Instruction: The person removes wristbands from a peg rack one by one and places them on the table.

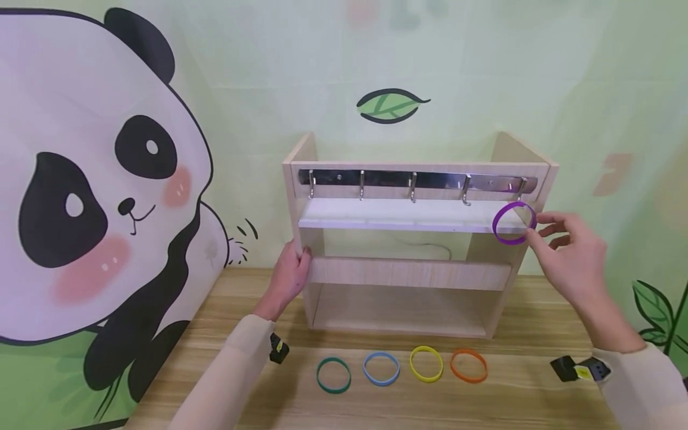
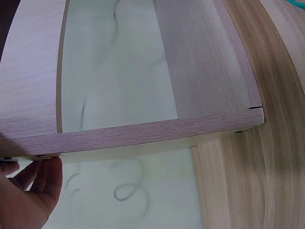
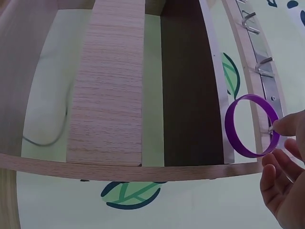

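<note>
My right hand (image 1: 577, 257) pinches a purple ring-shaped band (image 1: 495, 226) between thumb and fingertips, at the right end of the shelf unit's hook rail (image 1: 387, 178). In the right wrist view the purple band (image 3: 230, 126) hangs in front of the rail, overlapping the endmost hook. My left hand (image 1: 288, 275) grips the left side panel of the pale wooden shelf unit (image 1: 411, 275), about halfway up. The left wrist view has its fingers (image 2: 51, 179) bent against the panel's outer face.
On the table (image 1: 408, 412) in front of the shelf lie a green band (image 1: 318, 382), a blue band (image 1: 366, 370), a yellow band (image 1: 412, 364) and an orange band (image 1: 465, 379). The rail carries several metal hooks. Behind stands a wall cloth (image 1: 258, 107) printed with a panda.
</note>
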Available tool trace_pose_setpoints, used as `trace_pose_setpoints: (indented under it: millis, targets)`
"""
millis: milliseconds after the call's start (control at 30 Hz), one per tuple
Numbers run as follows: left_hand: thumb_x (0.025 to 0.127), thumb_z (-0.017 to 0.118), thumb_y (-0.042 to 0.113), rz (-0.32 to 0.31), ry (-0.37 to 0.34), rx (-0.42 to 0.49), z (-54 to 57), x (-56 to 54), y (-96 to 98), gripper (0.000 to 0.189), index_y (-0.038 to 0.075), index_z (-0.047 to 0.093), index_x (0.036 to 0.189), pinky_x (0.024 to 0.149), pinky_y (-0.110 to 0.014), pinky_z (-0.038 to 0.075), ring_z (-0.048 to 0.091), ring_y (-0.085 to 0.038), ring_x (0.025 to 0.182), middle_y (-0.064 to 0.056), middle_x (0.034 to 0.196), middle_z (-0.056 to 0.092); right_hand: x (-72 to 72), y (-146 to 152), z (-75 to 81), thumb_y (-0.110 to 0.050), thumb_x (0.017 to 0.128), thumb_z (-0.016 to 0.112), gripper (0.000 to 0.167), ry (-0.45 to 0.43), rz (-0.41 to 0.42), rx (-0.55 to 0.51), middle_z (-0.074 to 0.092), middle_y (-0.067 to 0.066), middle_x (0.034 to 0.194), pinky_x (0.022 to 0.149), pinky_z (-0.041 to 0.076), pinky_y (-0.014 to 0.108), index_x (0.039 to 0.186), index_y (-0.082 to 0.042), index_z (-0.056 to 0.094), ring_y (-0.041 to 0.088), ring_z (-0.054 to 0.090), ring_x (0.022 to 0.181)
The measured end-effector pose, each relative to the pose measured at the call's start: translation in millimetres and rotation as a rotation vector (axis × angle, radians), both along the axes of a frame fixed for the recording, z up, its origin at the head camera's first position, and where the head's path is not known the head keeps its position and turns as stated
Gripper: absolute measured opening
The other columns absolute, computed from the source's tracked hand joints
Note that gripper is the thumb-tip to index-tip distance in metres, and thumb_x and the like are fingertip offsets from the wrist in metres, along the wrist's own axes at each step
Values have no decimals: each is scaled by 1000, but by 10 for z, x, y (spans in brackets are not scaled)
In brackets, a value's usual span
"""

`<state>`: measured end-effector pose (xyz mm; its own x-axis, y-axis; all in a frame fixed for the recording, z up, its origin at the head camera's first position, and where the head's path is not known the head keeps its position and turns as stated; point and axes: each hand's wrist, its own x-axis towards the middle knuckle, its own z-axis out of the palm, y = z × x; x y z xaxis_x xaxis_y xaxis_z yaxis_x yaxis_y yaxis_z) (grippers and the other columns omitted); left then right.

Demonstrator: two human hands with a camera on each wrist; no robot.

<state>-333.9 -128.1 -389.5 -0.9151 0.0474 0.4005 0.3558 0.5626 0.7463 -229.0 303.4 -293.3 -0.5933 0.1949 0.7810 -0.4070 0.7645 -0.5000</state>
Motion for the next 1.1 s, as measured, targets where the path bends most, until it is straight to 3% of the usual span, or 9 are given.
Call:
trace_pose_setpoints:
  millis: [100,267,467,800,1100]
  targets:
    - [100,36,28,0,0,2,-3,0,0,43,5,39,136,88,-51,48,52,-31,109,-17,124,47,-20,5,35,-8,81,71,28,-6,-4,0,58,-6,92,59,37,7,106,2,64,-6,48,70]
    - [100,35,27,-14,8,-3,-4,-8,-3,42,6,39,136,89,-51,48,51,-30,109,-15,124,47,-48,3,81,-9,82,69,29,-4,-3,26,60,11,98,60,35,8,108,4,63,-8,45,73]
    - [100,36,25,-30,25,2,4,-14,-2,39,7,41,134,89,-51,48,53,-28,109,-14,123,49,-112,-7,138,-6,81,69,27,44,6,40,57,11,95,61,36,6,106,5,65,-10,46,76]
    - [100,36,25,-30,19,4,13,-4,4,40,6,40,135,87,-50,49,53,-28,107,-15,123,49,-193,-15,189,-3,83,68,26,40,15,62,58,13,91,63,36,5,107,4,68,-8,45,77]
    - [100,36,24,-30,27,4,16,-1,2,39,5,41,133,88,-50,48,53,-28,108,-15,123,49,-214,-38,213,-7,86,65,19,7,-4,74,61,14,88,62,36,13,101,5,68,-6,43,76]
